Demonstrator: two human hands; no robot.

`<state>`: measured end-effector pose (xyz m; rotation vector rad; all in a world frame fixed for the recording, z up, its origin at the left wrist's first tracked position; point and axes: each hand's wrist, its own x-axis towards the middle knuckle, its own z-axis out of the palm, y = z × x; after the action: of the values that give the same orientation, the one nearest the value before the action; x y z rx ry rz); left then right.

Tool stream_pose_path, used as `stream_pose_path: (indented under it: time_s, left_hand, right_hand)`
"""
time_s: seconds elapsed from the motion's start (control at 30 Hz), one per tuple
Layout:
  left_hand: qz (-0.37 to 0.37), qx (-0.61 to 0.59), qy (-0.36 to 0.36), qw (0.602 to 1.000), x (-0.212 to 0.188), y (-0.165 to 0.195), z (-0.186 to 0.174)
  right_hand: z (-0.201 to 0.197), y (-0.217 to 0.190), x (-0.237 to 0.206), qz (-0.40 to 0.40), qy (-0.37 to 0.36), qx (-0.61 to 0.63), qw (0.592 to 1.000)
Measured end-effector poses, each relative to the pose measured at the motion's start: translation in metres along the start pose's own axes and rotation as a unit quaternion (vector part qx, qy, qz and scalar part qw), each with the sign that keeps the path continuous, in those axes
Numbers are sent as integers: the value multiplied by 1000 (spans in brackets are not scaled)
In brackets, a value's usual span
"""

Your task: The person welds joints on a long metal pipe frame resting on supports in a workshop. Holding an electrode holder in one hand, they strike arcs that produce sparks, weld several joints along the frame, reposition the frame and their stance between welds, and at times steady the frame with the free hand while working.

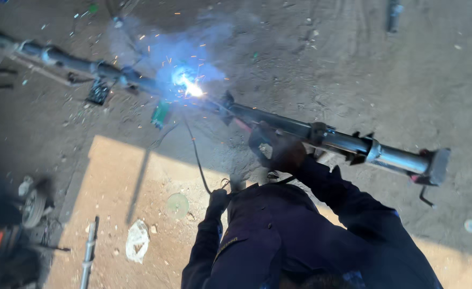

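Nearest us, our left hand [218,199] is clenched on a dark cable [197,155] at 6 o'clock. Our gloved right hand [279,149] grips the electrode holder [246,128], its rod reaching toward 11 o'clock, where the arc [190,88] flares on 1 long steel shaft [300,131] lying across the dirt floor [407,64].

Crumpled white plastic bag [137,241] on sunlit dirt, lower left; small green packet [160,113] nr weld sparks.

Right hand [279,150] on long steel pipe [300,131] — welding arc [190,85] sparking
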<state>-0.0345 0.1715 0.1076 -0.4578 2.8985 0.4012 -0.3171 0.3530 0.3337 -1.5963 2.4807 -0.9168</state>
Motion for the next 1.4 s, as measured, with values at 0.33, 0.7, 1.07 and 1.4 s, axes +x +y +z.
stream_pose_path:
  time_s: [0.33,0.7,1.07,1.4]
  left_hand:
    - [-159,-113,-21,981,5,-4,-2]
    - [-162,-78,-50,982,7,-7,6]
    - [-43,57,13,997,1,4,2]
    - [-167,-116,-47,978,-2,5,-10]
  right_hand:
    - [1,-19,17,154,-178,-85,968]
    - [21,4,10,115,-159,-78,978]
    - [-1,-16,15,130,-140,-54,980]
    - [-1,-14,12,127,-127,-37,983]
